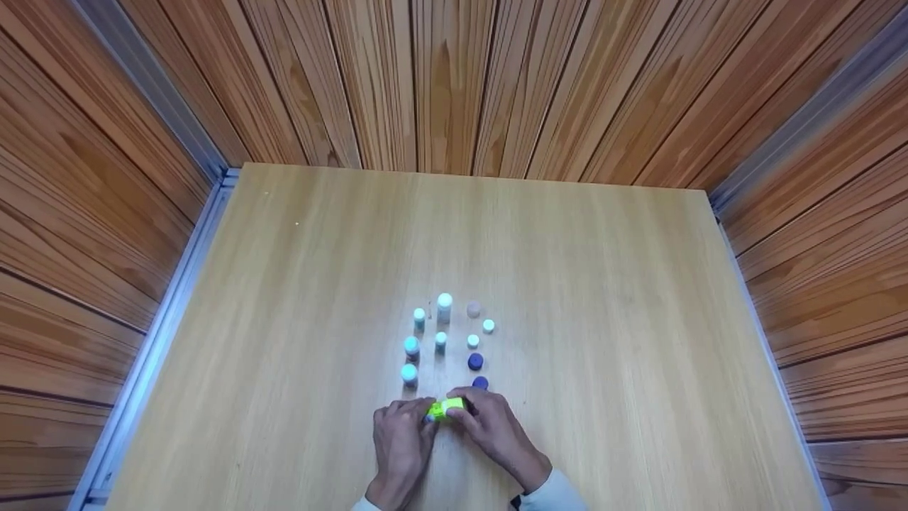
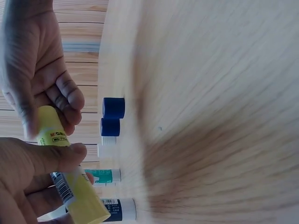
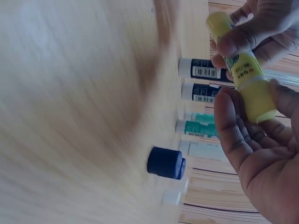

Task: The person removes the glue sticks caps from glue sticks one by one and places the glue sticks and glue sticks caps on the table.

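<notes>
A yellow glue stick (image 1: 445,409) with a printed label and barcode is held between both hands just above the table. My left hand (image 1: 401,436) grips its body, the thumb lying across the label in the left wrist view. My right hand (image 1: 498,431) pinches the other end, the yellow cap (image 3: 258,100), between thumb and fingers. The cap appears to be on the stick. Beyond the hands stand uncapped-looking glue sticks: two dark blue ones (image 1: 409,375), two green ones (image 1: 440,343) and a taller white one (image 1: 444,306).
Right of the standing sticks lies a row of loose caps: two dark blue caps (image 1: 475,362), two small white caps (image 1: 488,326) and a pale cap (image 1: 474,309). The nearer blue cap sits close to my right hand. Wood-panelled walls (image 1: 454,85) enclose the table (image 1: 624,319).
</notes>
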{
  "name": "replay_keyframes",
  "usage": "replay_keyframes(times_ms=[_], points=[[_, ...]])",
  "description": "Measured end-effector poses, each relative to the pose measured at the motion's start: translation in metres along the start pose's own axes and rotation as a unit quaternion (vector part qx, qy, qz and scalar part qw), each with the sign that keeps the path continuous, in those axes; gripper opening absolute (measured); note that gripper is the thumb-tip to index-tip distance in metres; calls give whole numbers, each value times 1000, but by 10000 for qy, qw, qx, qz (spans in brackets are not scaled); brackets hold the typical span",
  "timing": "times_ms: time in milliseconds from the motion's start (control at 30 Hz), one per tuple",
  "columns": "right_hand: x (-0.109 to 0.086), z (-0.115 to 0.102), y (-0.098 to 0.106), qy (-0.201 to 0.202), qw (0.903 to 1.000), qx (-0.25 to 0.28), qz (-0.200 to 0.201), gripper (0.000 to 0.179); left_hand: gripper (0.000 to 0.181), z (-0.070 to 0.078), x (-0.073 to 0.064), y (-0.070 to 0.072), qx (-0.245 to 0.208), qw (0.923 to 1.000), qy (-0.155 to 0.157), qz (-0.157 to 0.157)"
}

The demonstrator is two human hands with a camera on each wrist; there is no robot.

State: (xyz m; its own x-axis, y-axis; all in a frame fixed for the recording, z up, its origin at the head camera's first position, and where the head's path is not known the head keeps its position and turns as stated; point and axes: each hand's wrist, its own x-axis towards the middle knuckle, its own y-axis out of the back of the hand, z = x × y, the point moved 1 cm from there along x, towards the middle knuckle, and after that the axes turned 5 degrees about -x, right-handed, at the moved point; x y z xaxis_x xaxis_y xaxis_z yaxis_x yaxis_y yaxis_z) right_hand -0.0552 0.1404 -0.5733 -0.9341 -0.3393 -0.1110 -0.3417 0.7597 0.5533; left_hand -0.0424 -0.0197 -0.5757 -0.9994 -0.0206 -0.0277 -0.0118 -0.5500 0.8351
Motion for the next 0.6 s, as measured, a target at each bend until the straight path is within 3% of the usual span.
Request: replay_keyframes(times_ms=[167, 300, 467, 600], points=[[-1, 3, 16, 204, 9998, -23, -49, 24, 33, -1, 0, 3, -256, 9975, 557, -357], [0, 10, 30, 240, 9981, -127, 554, 27, 35, -3, -1, 1, -889, 9922, 796, -364], [1, 18, 36, -125, 9885, -524, 1412, 32, 34, -2, 2, -11, -1798, 9806, 777, -101], [4, 28, 36, -636, 9765, -833, 1883, 33, 33, 0, 6, -25, -2027, 9770, 655, 118]])
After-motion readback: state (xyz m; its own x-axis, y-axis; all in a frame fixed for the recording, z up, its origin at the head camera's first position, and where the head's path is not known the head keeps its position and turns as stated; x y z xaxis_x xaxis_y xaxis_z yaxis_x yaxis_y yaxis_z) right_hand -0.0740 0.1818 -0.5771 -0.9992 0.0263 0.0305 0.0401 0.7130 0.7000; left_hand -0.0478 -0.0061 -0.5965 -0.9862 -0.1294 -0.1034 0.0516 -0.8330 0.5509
